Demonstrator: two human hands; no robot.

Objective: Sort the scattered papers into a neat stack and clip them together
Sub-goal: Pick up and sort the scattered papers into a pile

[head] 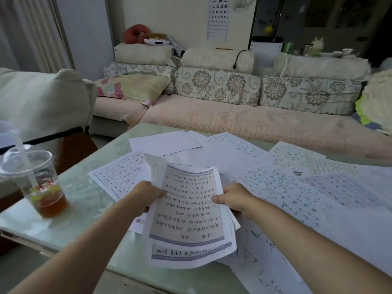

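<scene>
The left hand [146, 196] pinches the left edge of a bundle of sheets [186, 215] held over the near part of the worktop [84, 200]. Its thumb lies on top and its fingers are hidden beneath. The right hand [232, 199] has the same closed grip on the right edge. How many sheets the bundle holds cannot be told. Loose papers [286, 187] overlap across the worktop, cut off at the right edge, their writing too blurred to read. A lidded drink cup [40, 183] stands at the left.
</scene>
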